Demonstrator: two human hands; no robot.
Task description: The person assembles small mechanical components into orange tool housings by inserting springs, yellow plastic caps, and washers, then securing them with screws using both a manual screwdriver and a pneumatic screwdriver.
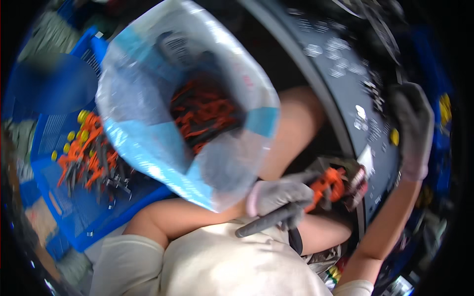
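Observation:
My left hand [276, 196], in a grey glove, is closed around a dark grey rod-shaped handle [269, 220] with an orange and black part [327, 185] at its far end, held over my lap. Just above my left forearm a clear plastic bag [148, 118] with blue bands stands open, full of orange and black parts [202, 111]. My right hand [414, 123], also in a grey glove, reaches out over the dark curved table [340, 93]. It rests there, blurred, and its fingers are too unclear to read.
A blue crate [59, 197] at the left holds orange, black and yellow small parts [86, 158]. Small pale pieces [363, 113] and a yellow piece [394, 136] lie scattered on the dark table. A dark brownish object [356, 182] sits beside the orange part.

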